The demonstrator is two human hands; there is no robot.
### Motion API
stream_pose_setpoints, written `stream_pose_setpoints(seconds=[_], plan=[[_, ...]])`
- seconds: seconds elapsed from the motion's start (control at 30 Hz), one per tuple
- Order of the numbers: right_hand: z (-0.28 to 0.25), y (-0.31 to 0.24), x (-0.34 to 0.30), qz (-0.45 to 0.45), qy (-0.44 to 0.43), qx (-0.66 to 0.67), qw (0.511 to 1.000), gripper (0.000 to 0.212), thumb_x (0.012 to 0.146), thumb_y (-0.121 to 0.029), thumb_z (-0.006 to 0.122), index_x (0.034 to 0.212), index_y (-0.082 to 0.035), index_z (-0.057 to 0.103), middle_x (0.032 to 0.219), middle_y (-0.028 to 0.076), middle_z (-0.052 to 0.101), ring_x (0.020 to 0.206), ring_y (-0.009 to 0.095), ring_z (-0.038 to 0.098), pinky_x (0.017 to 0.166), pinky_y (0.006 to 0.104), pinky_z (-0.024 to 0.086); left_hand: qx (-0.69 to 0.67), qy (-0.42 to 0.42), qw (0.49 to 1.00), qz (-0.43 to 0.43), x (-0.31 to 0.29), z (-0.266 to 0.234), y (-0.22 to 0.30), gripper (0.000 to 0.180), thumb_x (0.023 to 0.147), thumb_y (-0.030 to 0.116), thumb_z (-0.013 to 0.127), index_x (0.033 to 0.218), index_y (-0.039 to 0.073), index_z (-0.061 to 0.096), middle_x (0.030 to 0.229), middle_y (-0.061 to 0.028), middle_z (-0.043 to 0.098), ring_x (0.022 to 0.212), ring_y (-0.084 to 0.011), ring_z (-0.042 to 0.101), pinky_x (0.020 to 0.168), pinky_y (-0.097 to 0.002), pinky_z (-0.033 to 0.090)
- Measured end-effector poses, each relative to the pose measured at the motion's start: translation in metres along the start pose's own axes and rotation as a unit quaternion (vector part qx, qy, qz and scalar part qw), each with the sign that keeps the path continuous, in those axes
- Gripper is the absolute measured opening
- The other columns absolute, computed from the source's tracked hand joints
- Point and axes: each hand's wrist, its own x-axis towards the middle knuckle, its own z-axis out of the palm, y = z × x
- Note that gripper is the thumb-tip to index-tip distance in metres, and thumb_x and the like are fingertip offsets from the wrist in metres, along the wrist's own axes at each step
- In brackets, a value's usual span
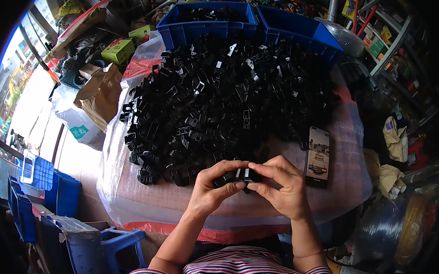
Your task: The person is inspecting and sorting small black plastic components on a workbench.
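Between my two hands, just above the near part of the table, is a small black plastic part (pixel 238 175) with light, shiny patches on top. My left hand (pixel 213 188) pinches its left end between thumb and fingers. On the other end, the thumb and fingertips of my right hand (pixel 282 184) close in the same way. My fingers cover much of the part, so its full shape is hidden. Right beyond my hands spreads a big heap of similar black plastic parts (pixel 217 102), some with bright metal-like pieces.
A phone (pixel 318 156) with a lit screen lies right of my hands on the plastic-covered table (pixel 158 204). Blue crates (pixel 179 36) stand behind the heap. Bags (pixel 100 96) are at the left, a blue stool (pixel 121 241) at lower left, and a metal rack (pixel 391 43) at far right.
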Motion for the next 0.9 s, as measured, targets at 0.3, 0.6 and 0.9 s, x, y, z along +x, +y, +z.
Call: stream_pose_setpoints(seconds=[0.3, 0.6, 0.9], plan=[[0.008, -0.013, -0.013, -0.028, 0.024, -0.168, 0.985, 0.039, 0.067, 0.0, 0.076, 0.104, -0.003, 0.065, 0.08, 0.007, 0.059, 0.066, 0.016, 0.061, 0.056, 0.0258, 0.051, 0.11, -0.049, 0.985, 0.121, 0.002, 0.002, 0.004, 0.044, 0.074, 0.017, 0.076, 0.113, 0.003, 0.061, 0.097, -0.0069, 0.061, 0.087, -0.0133, 0.057, 0.078, -0.0257, 0.044], [0.011, 0.002, -0.013, 0.106, -0.015, 0.15, 0.983, 0.044, 0.079, -0.01, 0.072, 0.117, 0.0, 0.055, 0.11, 0.009, 0.058, 0.098, 0.017, 0.058, 0.085, 0.0281, 0.048, -0.068, 0.09, 0.99, 0.082, -0.004, 0.017, -0.007, 0.032, 0.071, 0.008, 0.073, 0.097, 0.0, 0.055, 0.102, -0.0187, 0.064, 0.092, -0.0233, 0.061, 0.085, -0.0327, 0.048], [-0.006, 0.032, 0.008, 0.074, -0.107, 0.115, 0.985, 0.042, 0.084, -0.018, 0.068, 0.117, -0.001, 0.05, 0.12, 0.013, 0.052, 0.099, 0.019, 0.056, 0.083, 0.03, 0.047, -0.172, 0.111, 0.978, 0.034, 0.001, 0.001, 0.003, 0.026, 0.075, 0.009, 0.065, 0.098, 0.003, 0.054, 0.099, -0.0172, 0.063, 0.087, -0.0217, 0.061, 0.076, -0.0337, 0.051]])
